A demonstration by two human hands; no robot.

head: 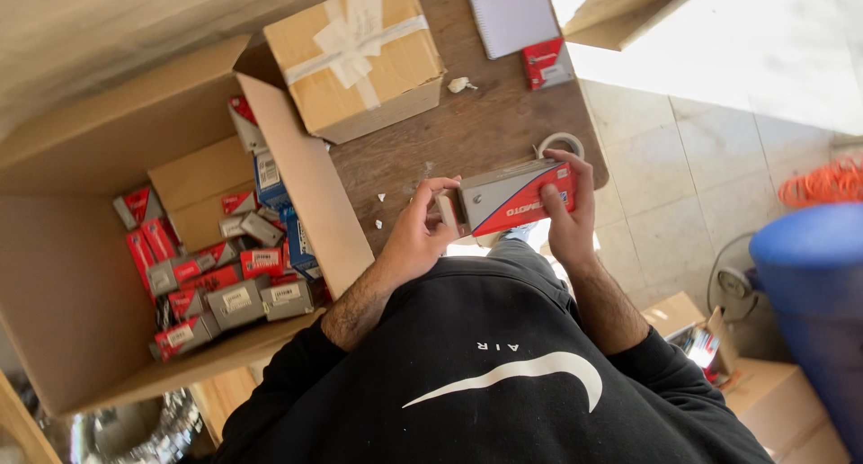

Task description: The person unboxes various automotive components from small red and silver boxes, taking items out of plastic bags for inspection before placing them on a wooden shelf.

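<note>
Black sweatshirt (503,365) fills the bottom of the view, its sleeves pushed up the forearms. Above it, the left hand (418,235) and right hand (568,214) both close on a long red and grey carton (514,197), held level over the wooden table's (467,131) near edge, the left fingers (440,194) working at its end flap. Steadying the carton with the right hand while the left fingers handle the flap seems the sound way. Beside the left arm, a large open cardboard box (81,275) holds many small red and grey cartons (216,275). A taped brown box (360,55), a tape roll (560,144) and a notebook (511,14) lie on the table.
</note>
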